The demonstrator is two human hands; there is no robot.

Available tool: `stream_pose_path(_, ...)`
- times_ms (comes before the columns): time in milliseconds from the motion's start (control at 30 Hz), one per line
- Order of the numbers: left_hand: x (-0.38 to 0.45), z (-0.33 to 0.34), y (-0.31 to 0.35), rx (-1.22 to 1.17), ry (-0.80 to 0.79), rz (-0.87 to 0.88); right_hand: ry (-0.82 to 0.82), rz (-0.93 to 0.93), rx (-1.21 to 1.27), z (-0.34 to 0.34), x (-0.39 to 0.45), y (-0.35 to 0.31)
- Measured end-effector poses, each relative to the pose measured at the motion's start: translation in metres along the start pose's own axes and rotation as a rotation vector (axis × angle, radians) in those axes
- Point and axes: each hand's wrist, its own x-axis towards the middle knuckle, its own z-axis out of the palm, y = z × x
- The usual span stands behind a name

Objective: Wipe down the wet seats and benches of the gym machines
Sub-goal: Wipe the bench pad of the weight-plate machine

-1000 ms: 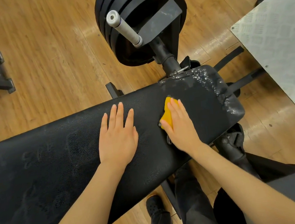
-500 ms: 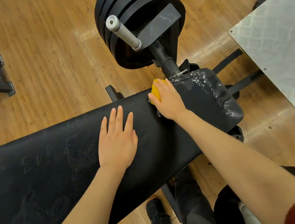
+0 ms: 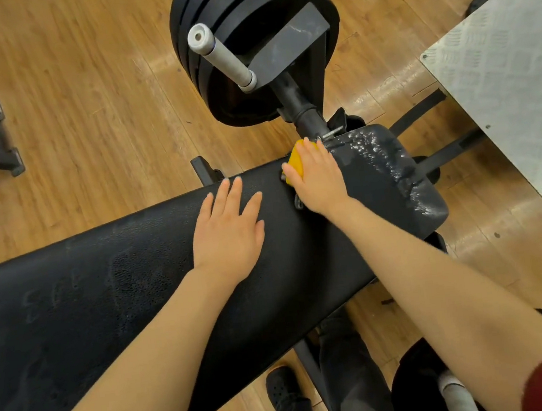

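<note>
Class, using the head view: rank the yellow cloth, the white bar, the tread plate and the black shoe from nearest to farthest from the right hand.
From the right hand:
1. Yellow cloth, under its fingers.
2. White bar, beyond, up-left.
3. Black shoe, below the bench, and tread plate, far right: too close to call.

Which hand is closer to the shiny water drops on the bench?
Right. The right hand presses the yellow cloth just beside the water drops; the left hand rests flat farther along the bench.
</note>
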Motion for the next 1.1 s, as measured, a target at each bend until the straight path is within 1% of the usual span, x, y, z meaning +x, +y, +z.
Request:
stream_pose_path(67,0.019,0.001,0.007,-0.009,-0.003,0.010,0.001,-0.013,0.006,0.000,0.013,0.004)
stream_pose_path(133,0.035,0.003,0.012,-0.021,-0.008,-0.006,0.029,-0.040,0.037,0.001,0.005,0.009)
stream_pose_path(267,0.050,0.013,0.012,-0.008,-0.009,-0.035,0.036,-0.030,0.070,0.002,-0.055,0.027)
stream_pose_path(333,0.049,0.016,0.013,0.023,0.000,-0.030,0.013,-0.026,0.059,0.000,-0.085,0.039)
stream_pose_path(400,0.048,0.016,0.014,0.041,0.005,-0.031,-0.013,-0.036,0.029,0.000,-0.096,0.047)
stream_pose_path(500,0.048,0.017,0.015,0.042,0.010,-0.029,-0.002,-0.030,0.033,0.000,-0.069,0.046)
stream_pose_path(667,0.048,0.019,0.014,0.038,0.023,-0.039,0.006,0.052,0.007,-0.004,0.024,0.043)
stream_pose_path(767,0.048,0.019,0.015,0.041,0.022,-0.035,-0.008,0.050,0.018,-0.005,0.039,0.043)
stream_pose_path(867,0.048,0.018,0.015,0.046,0.020,-0.033,0.027,-0.005,0.067,-0.006,0.011,0.043)
stream_pose_path(1000,0.047,0.017,0.015,0.039,0.016,-0.030,-0.008,-0.148,0.130,-0.004,-0.052,0.038)
stream_pose_path(1100,0.047,0.017,0.015,0.041,0.009,-0.030,-0.034,-0.171,0.086,-0.003,-0.056,0.041)
